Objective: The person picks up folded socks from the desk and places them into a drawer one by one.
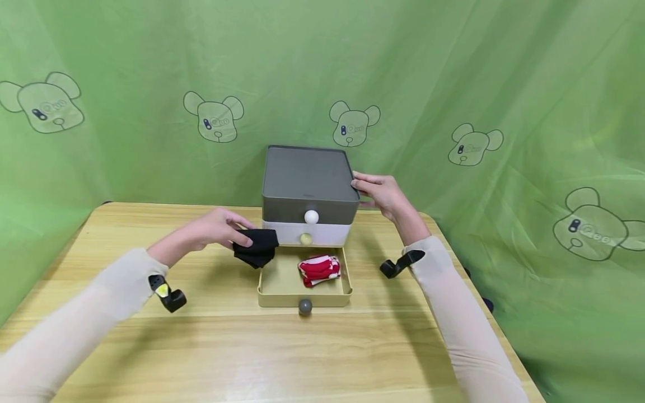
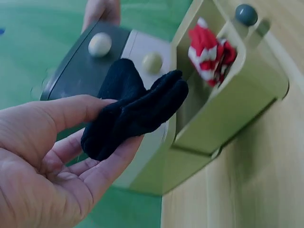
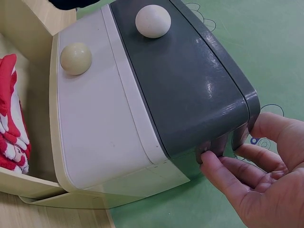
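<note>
A small three-tier drawer cabinet (image 1: 309,173) stands on the table, dark grey on top, white in the middle, beige below. Its bottom drawer (image 1: 282,299) is pulled out, and a folded red-and-white sock (image 1: 319,270) lies inside toward the right. My left hand (image 1: 214,228) pinches a folded black sock (image 2: 135,107) between thumb and fingers, above the drawer's left rear side. Against the cabinet's right side, my right hand (image 1: 380,193) rests with fingertips touching the grey tier near its top edge, as the right wrist view shows (image 3: 266,171).
Each tier has a round knob: white (image 1: 311,216), cream (image 1: 305,239) and grey (image 1: 304,306). The wooden table (image 1: 211,352) extends around the cabinet. Behind it hangs a green curtain (image 1: 282,67) with bear-head outlines. Each wrist carries a black strap-on camera mount.
</note>
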The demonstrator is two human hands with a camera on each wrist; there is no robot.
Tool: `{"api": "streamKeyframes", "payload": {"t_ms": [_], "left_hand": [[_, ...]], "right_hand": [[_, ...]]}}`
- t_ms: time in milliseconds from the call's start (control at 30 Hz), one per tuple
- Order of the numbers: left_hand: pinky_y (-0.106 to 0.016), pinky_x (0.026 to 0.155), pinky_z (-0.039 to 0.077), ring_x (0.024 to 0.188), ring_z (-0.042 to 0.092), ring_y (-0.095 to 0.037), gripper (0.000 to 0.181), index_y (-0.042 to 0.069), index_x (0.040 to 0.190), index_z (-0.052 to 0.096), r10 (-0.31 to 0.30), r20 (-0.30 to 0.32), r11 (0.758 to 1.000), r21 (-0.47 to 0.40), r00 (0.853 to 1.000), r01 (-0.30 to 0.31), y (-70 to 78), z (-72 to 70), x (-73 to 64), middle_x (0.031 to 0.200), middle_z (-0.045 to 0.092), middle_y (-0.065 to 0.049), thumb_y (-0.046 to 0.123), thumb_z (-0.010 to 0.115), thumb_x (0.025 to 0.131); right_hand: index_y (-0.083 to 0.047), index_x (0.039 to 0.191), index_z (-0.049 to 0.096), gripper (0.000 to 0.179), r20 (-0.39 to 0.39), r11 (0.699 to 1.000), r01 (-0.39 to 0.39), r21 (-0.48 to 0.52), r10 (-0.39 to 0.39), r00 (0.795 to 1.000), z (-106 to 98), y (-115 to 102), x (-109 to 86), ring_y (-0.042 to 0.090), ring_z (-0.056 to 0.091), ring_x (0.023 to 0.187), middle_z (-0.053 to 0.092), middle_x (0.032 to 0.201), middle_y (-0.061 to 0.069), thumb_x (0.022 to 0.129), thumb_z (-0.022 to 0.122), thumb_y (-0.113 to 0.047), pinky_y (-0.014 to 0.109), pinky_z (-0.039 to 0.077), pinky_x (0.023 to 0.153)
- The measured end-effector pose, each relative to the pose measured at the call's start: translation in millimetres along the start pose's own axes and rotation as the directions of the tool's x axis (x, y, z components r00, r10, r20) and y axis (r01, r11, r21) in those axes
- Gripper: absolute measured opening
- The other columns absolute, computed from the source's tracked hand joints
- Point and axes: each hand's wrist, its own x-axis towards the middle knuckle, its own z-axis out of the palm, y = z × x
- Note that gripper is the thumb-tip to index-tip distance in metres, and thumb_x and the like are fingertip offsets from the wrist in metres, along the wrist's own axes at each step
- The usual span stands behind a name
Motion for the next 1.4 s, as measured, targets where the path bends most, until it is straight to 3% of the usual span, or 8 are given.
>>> {"api": "streamKeyframes", "payload": {"t_ms": [133,367,567,867,1033,1167,1300,1400], "left_hand": [[-0.031,0.078,0.064,0.084,0.070,-0.012,0.046,-0.005,0.129,0.066,-0.003,-0.009,0.999,0.043,1.000,0.004,6.2,17.6,6.9,0.126,0.067,-0.025,0.004,0.077,0.085],[-0.027,0.069,0.063,0.080,0.069,-0.014,0.038,-0.003,0.115,0.075,0.024,-0.055,0.988,0.155,0.998,-0.015,5.3,39.6,22.7,0.113,0.072,-0.022,0.000,0.080,0.078],[-0.027,0.065,0.063,0.083,0.070,-0.019,0.035,-0.002,0.108,0.077,0.053,-0.092,0.964,0.263,0.994,-0.027,7.0,51.9,29.6,0.120,0.069,-0.021,0.001,0.082,0.074],[-0.032,0.063,0.064,0.071,0.070,-0.015,0.029,0.001,0.101,0.080,0.082,-0.083,0.911,0.409,0.993,-0.041,8.1,63.4,35.7,0.107,0.077,-0.017,0.003,0.078,0.072],[-0.035,0.065,0.064,0.066,0.068,-0.013,0.027,0.001,0.100,0.080,0.072,-0.074,0.912,0.409,0.995,-0.036,9.1,67.7,37.5,0.105,0.077,-0.016,0.003,0.078,0.074],[-0.036,0.066,0.064,0.063,0.065,-0.012,0.025,-0.001,0.100,0.079,0.046,-0.078,0.929,0.370,0.996,-0.014,8.5,72.3,38.9,0.106,0.075,-0.017,0.001,0.078,0.075],[-0.030,0.061,0.062,0.064,0.064,-0.013,0.025,-0.002,0.102,0.078,0.022,-0.081,0.944,0.330,0.996,0.006,4.7,78.3,41.1,0.107,0.073,-0.019,0.000,0.078,0.078],[-0.024,0.060,0.058,0.069,0.065,-0.014,0.024,-0.002,0.102,0.078,0.048,-0.082,0.933,0.359,0.995,-0.016,0.8,82.6,42.6,0.106,0.075,-0.016,0.001,0.078,0.078]], "right_hand": [[-0.013,0.146,0.055,0.047,0.004,1.000,-0.003,-0.010,0.003,1.000,0,0,-0.8,0.017,0.071,0.105,0.046,0.158,0.012,0.100,0.066,-0.019,0.044,0.058,0.099],[-0.013,0.145,0.056,0.047,0.003,1.000,-0.002,-0.007,0.002,1.000,0,1,0.7,0.014,0.071,0.103,0.047,0.157,0.012,0.100,0.066,-0.019,0.037,0.062,0.090],[-0.014,0.146,0.054,0.048,0.011,1.000,-0.011,-0.011,0.011,1.000,1,0,0.7,0.027,0.066,0.122,0.045,0.159,0.011,0.100,0.066,-0.020,0.040,0.060,0.096],[-0.013,0.147,0.053,0.048,0.013,1.000,-0.009,-0.006,0.009,1.000,2,-3,-1.0,0.033,0.058,0.134,0.044,0.160,0.011,0.101,0.065,-0.018,0.041,0.059,0.097],[-0.014,0.147,0.054,0.047,0.004,1.000,-0.011,-0.013,0.011,1.000,2,-4,-1.1,0.029,0.064,0.125,0.045,0.159,0.011,0.101,0.065,-0.019,0.043,0.058,0.099],[-0.014,0.146,0.055,0.047,-0.003,1.000,-0.008,-0.018,0.008,1.000,2,-3,-0.6,0.021,0.069,0.114,0.046,0.158,0.011,0.100,0.065,-0.019,0.041,0.060,0.097],[-0.014,0.146,0.054,0.048,-0.003,1.000,-0.007,-0.021,0.007,1.000,1,-2,-0.7,0.018,0.069,0.111,0.046,0.158,0.011,0.100,0.066,-0.019,0.040,0.060,0.095],[-0.015,0.146,0.054,0.048,-0.007,1.000,-0.012,-0.022,0.012,1.000,1,-1,-1.1,0.020,0.069,0.114,0.046,0.158,0.011,0.100,0.066,-0.019,0.037,0.062,0.091]]}}
